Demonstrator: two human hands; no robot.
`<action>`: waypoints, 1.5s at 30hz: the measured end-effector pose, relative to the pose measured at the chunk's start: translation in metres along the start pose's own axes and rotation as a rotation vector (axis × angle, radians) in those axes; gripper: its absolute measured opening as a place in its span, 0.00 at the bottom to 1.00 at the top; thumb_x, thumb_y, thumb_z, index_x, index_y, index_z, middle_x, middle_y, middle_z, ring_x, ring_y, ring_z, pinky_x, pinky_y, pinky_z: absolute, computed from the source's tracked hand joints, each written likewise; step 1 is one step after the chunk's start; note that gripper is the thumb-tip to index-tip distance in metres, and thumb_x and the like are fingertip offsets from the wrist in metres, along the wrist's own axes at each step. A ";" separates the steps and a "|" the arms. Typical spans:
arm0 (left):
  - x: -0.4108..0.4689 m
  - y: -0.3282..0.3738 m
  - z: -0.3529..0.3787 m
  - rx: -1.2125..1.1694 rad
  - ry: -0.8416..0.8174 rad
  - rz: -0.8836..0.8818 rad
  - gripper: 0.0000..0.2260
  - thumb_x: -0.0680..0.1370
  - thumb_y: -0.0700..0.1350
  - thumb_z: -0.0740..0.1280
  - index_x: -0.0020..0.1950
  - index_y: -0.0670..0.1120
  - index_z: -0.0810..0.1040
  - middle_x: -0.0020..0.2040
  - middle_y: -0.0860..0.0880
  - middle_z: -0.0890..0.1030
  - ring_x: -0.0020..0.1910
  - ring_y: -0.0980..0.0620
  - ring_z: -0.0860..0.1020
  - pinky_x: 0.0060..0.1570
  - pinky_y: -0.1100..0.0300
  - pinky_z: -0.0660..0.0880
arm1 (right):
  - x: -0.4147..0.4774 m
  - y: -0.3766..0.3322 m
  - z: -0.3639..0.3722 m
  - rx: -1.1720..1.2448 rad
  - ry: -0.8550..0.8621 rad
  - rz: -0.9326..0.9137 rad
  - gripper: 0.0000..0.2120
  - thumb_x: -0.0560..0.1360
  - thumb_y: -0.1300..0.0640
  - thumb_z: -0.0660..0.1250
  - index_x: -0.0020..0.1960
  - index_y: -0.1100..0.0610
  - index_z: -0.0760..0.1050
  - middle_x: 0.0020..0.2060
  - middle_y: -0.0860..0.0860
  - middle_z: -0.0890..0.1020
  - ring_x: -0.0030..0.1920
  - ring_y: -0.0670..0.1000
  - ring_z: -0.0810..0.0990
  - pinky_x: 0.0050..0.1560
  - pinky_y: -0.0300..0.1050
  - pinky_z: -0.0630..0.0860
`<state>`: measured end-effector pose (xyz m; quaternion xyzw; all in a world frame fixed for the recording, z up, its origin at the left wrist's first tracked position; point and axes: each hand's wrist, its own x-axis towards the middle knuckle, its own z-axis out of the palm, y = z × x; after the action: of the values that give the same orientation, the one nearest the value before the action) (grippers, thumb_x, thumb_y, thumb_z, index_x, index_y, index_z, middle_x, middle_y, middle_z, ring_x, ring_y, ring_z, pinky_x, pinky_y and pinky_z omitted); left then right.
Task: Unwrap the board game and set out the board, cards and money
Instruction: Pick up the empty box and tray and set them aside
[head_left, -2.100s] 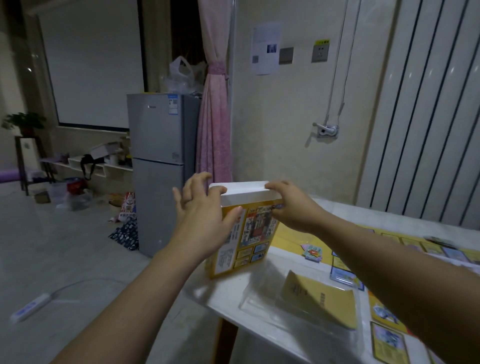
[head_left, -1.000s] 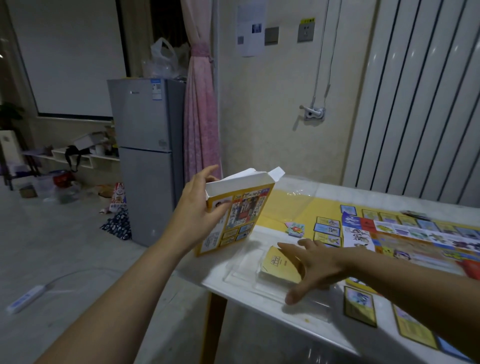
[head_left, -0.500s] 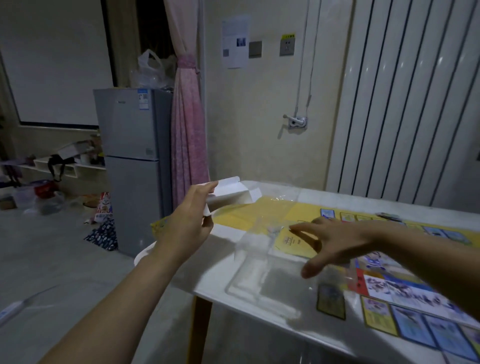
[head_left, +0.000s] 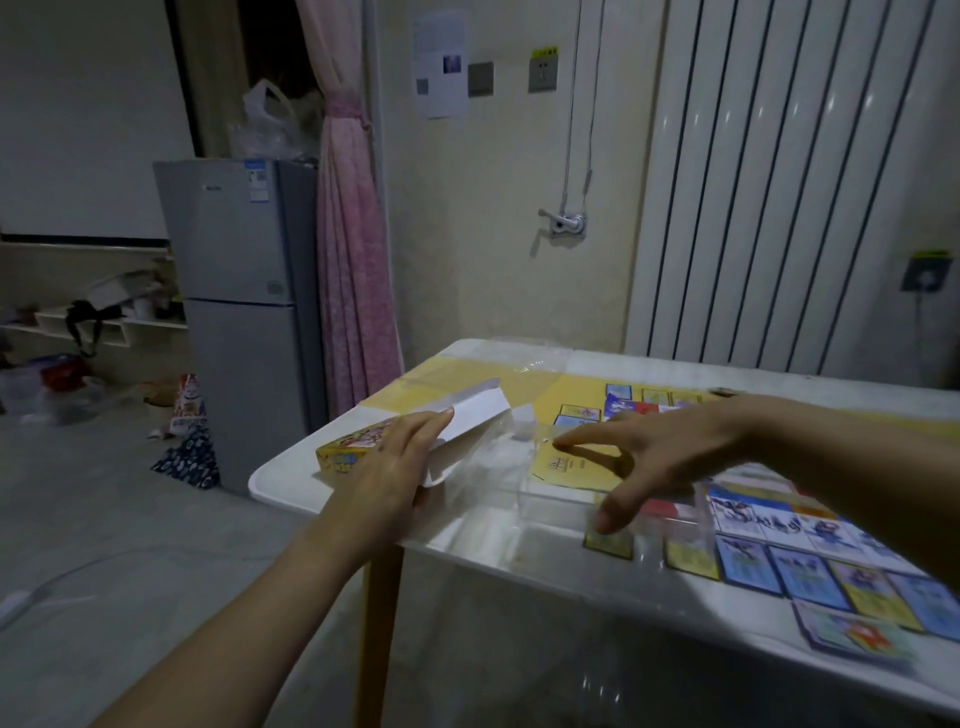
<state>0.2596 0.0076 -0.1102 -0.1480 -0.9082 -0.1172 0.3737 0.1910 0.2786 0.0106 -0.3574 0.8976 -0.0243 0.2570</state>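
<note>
Game box (head_left: 347, 451) lies flat at the table (head_left: 283, 486) corner, white end flap open. Left grip (head_left: 395, 467) rests on top of it, fingers near straight (thumb hidden). Right grip (head_left: 660, 447) is spread wide, holding nothing, hovering over clear tray (head_left: 493, 486) and yellow booklet (head_left: 563, 467). Cards (head_left: 800, 566) lie in rows to the right.

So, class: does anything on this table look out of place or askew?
The game box lies at the corner of the table, near the edge, end flap open. The clear plastic tray sits skewed, partly over the laid-out cards.
</note>
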 end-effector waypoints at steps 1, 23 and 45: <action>-0.004 0.000 0.000 -0.002 0.002 0.002 0.37 0.66 0.33 0.72 0.71 0.47 0.60 0.65 0.50 0.64 0.50 0.41 0.78 0.40 0.52 0.77 | 0.001 -0.001 0.002 0.007 -0.008 -0.003 0.49 0.57 0.30 0.68 0.73 0.32 0.49 0.76 0.46 0.51 0.75 0.56 0.55 0.73 0.60 0.56; -0.018 -0.006 -0.002 -0.013 -0.030 0.082 0.33 0.72 0.49 0.66 0.73 0.55 0.53 0.68 0.53 0.63 0.50 0.39 0.80 0.33 0.50 0.79 | 0.026 -0.015 0.003 -0.084 0.034 0.063 0.45 0.64 0.28 0.64 0.75 0.38 0.49 0.77 0.49 0.52 0.75 0.59 0.53 0.73 0.62 0.54; -0.011 0.012 0.008 -0.022 -0.129 0.115 0.49 0.66 0.42 0.75 0.73 0.58 0.44 0.71 0.48 0.66 0.49 0.40 0.80 0.37 0.49 0.80 | 0.050 -0.029 0.031 -0.188 0.183 -0.019 0.46 0.60 0.22 0.55 0.74 0.38 0.53 0.76 0.50 0.52 0.75 0.58 0.51 0.72 0.61 0.53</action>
<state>0.2656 0.0192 -0.1223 -0.2112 -0.9190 -0.0956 0.3190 0.1937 0.2287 -0.0321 -0.3848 0.9121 0.0250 0.1390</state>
